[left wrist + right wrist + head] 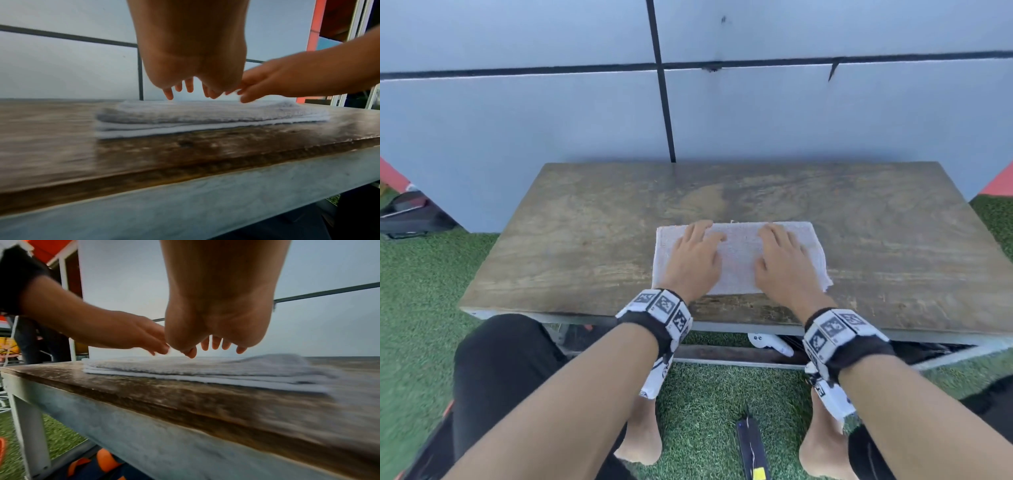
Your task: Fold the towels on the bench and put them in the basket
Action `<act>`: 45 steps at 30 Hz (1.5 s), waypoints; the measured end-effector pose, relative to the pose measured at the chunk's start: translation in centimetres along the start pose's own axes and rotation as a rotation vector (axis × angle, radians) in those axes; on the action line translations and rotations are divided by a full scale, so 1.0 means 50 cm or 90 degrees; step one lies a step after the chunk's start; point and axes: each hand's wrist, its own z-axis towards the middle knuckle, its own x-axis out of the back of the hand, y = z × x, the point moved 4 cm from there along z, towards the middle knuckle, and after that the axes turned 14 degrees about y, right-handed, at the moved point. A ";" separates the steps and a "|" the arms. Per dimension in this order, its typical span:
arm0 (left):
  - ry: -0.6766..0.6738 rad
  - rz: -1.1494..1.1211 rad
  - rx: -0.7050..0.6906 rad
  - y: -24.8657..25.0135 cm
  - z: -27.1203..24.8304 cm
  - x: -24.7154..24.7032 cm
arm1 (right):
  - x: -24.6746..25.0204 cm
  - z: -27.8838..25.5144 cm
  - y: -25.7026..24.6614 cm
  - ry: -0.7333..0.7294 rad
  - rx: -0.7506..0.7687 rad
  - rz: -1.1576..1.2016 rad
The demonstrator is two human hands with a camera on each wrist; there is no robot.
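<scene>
A white towel [739, 260], folded into a flat rectangle of several layers, lies near the front edge of the wooden bench [585, 240]. Both hands are palm down over it, side by side, fingers straight and slightly spread. My left hand [693, 255] covers the towel's left half and my right hand [784, 257] the right half. In the left wrist view the fingertips of the left hand [185, 86] sit at or just above the towel [205, 116]. The right wrist view shows the same for the right hand [216, 342] over the towel [205, 368]. Neither hand grips anything. No basket is in view.
A grey panelled wall [791, 120] stands right behind the bench. Artificial grass surrounds it. A black bag [407, 216] lies on the ground at far left, a white object [770, 342] sits under the bench, and a dark strap [751, 445] lies between my bare feet.
</scene>
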 end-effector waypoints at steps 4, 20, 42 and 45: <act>-0.108 0.079 0.014 0.009 0.007 -0.091 | -0.087 0.022 -0.022 -0.101 0.008 -0.019; -0.095 0.153 0.072 -0.108 -0.006 -0.062 | -0.051 0.008 0.139 -0.087 -0.136 -0.074; -0.257 0.109 0.290 -0.078 -0.079 0.047 | -0.009 -0.055 0.011 -0.101 -0.031 0.033; -0.276 0.014 0.226 -0.079 -0.098 0.062 | -0.015 -0.073 0.043 -0.110 -0.074 0.058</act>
